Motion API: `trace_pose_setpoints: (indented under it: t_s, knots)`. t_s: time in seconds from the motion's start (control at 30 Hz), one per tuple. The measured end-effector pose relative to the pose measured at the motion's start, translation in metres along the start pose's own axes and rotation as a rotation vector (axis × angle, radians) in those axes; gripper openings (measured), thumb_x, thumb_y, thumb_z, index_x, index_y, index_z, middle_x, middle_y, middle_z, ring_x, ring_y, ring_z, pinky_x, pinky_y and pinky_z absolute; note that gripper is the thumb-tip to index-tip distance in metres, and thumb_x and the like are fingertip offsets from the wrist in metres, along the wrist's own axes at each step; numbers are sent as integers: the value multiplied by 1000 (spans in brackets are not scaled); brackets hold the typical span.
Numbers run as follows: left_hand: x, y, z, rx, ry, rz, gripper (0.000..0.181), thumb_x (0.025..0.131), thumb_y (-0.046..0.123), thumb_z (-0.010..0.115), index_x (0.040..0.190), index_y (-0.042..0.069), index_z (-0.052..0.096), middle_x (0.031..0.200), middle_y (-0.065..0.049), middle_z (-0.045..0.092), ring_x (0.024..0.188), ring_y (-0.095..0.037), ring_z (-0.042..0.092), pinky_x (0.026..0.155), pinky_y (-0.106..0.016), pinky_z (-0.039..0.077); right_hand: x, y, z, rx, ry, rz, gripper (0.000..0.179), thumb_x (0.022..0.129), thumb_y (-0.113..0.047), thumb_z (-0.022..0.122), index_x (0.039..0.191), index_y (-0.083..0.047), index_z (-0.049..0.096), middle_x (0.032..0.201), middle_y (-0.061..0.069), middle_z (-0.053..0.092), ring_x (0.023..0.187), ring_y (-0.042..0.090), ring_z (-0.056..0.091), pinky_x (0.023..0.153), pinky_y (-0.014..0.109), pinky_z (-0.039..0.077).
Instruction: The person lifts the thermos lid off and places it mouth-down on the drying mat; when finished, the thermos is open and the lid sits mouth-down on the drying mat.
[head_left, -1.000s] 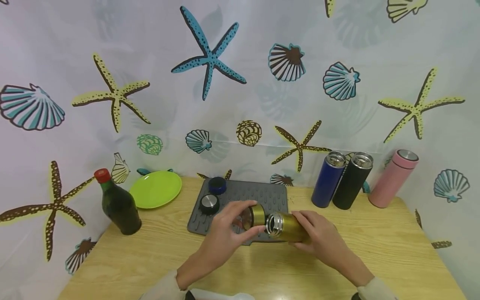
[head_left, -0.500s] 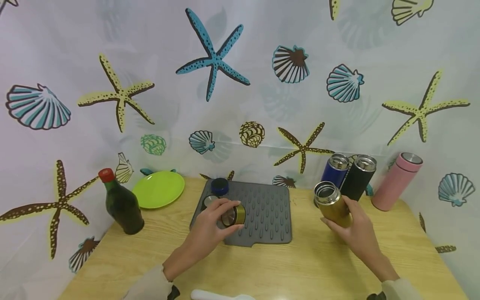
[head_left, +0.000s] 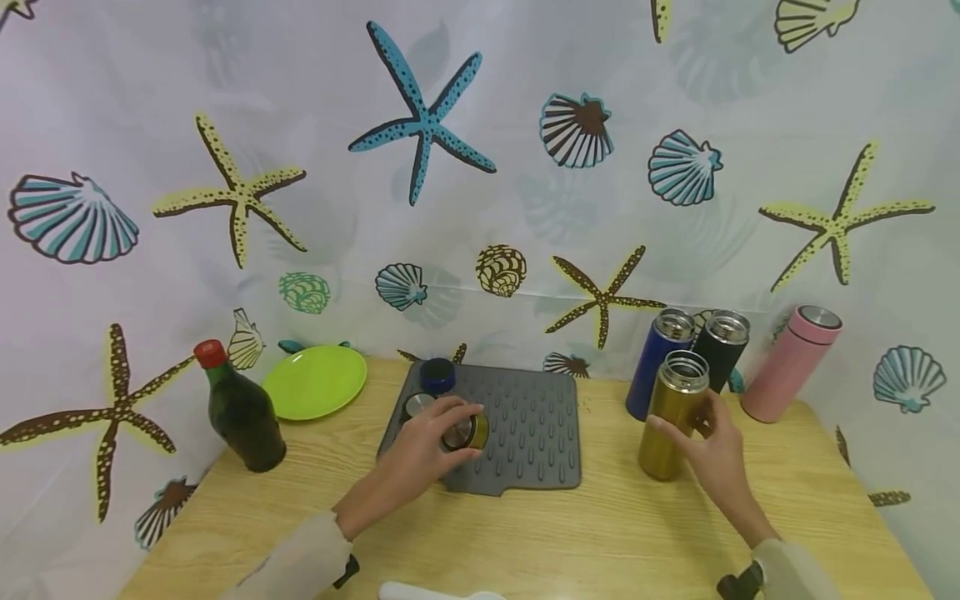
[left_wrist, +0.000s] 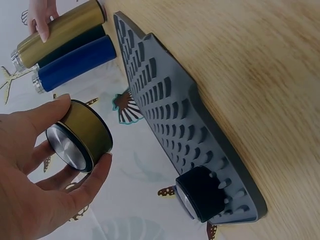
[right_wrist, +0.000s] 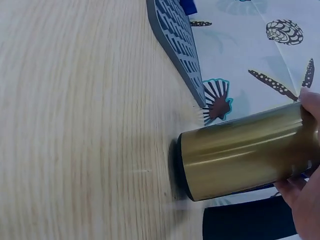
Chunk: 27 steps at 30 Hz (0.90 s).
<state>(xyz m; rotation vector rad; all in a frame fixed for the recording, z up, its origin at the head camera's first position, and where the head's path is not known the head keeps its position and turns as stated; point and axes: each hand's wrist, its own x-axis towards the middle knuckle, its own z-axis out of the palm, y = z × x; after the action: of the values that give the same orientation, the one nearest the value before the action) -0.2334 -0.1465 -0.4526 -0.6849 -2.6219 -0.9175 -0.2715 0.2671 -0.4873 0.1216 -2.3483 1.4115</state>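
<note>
My left hand (head_left: 420,446) pinches a gold thermos lid (left_wrist: 90,125) between thumb and fingers, tilted above the left part of the grey ridged mat (head_left: 532,433). The lid's silver top faces the palm. On the right, my right hand (head_left: 716,446) grips an uncapped gold thermos (head_left: 671,417) around its side. That thermos is upright, its steel mouth facing up and its base right at the tabletop in the right wrist view. A blue thermos (head_left: 643,379) and a black thermos (head_left: 722,354), both uncapped, stand just behind it.
A blue lid (head_left: 437,377) and a black lid (head_left: 417,404) sit on the mat's left side. A capped pink thermos (head_left: 783,371) stands far right. Leftward are a green plate (head_left: 318,383) and a dark red-capped bottle (head_left: 242,417). A white utensil (head_left: 420,592) lies at the front edge.
The gold lid and thermos, close together over the mat a second ago, are now apart. My right hand has carried the thermos right, upright and down to the table; my left has moved left with the lid.
</note>
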Motion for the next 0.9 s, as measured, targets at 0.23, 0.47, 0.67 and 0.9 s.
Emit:
trace_pose_setpoints:
  t_s: [0.23,0.47,0.67,0.9]
  knots:
    - [4,-9,8,41,-23,54,58,85,19,88,137,8,67,131,-11,63,105,-23,67,83,-38,60,7,5,12,46,62,-1,67,91,-19,84,148,-7,51,126,6,60,104,10,56,88,14,46]
    - [9,-14,8,85,-8,83,57,83,18,90,135,8,69,129,-12,62,103,-21,65,83,-36,60,10,-5,21,68,121,-49,63,85,-3,85,141,-1,57,121,10,56,102,14,51,85,16,45]
    - [16,-18,9,92,-17,65,57,83,16,90,135,8,69,129,-11,62,104,-22,65,84,-39,59,12,12,19,32,143,-72,64,85,-12,87,141,-3,57,121,9,57,102,11,51,84,16,46]
    - [23,-29,13,103,-40,48,56,83,12,89,135,7,68,128,-14,63,108,-28,66,89,-47,58,11,23,-2,-15,205,-36,67,86,-16,88,143,-4,55,124,3,54,109,5,52,90,10,46]
